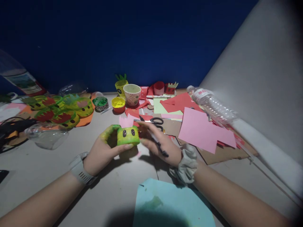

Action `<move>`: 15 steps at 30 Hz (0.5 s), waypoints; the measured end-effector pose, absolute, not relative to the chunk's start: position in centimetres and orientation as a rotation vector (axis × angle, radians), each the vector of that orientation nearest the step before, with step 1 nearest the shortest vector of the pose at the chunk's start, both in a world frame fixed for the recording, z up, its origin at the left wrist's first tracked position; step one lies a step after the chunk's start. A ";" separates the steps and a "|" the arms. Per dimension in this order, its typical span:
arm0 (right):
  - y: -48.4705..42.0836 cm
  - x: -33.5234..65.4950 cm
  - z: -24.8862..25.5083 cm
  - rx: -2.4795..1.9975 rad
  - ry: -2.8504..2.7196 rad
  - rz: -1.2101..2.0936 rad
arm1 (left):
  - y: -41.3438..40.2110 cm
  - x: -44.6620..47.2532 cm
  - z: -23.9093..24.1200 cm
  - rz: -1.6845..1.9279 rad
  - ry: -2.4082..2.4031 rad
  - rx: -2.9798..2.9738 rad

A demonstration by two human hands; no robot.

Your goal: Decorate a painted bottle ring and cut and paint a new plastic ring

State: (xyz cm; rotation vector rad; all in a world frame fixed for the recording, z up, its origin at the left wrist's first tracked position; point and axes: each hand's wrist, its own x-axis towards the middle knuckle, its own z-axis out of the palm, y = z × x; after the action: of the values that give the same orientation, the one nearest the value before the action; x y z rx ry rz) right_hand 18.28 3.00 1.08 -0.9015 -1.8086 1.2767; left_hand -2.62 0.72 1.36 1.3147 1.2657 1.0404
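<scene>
My left hand (103, 145) is wrapped round a small green-and-yellow painted craft cup (128, 137), with two dark oval eyes and a zigzag pink paper piece (126, 121) standing on its rim. Green paint marks that hand's thumb side and fingers. Close by the cup's right side is my right hand (161, 143), its fingers bent. A pen (155, 140) is tucked in it, lying slanted across the hand; whether the fingertips touch the cup I cannot tell. Just behind that hand lie black-handled scissors (157, 120).
Similar painted cups (63, 110) stand in a cluster at left, near clear plastic pieces (46, 135). Behind are green paint (100, 102), yellow paint (118, 103) and a paper cup (132, 94). Pink paper (200, 129), cardboard (208, 154) and a plastic bottle (210, 102) are right; blue paper (172, 205) lies in front.
</scene>
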 end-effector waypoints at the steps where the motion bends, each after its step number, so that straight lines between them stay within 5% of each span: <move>1: 3.1 18.3 1.1 -0.925 -1.685 1.309 | 0.7 -2.6 1.4 1.042 1.280 1.318; 7: 4.4 18.3 0.7 -0.833 -1.015 1.429 | 0.4 -2.3 1.6 0.919 1.316 1.376; 15: 3.6 18.1 1.9 -0.720 -0.877 1.608 | -0.1 -2.2 1.5 0.884 1.322 1.510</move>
State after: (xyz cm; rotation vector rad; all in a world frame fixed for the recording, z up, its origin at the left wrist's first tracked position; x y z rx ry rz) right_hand 18.14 3.56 1.89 -0.7203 -0.8765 1.6084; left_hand -2.22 -0.10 1.53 1.5102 1.3225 0.8842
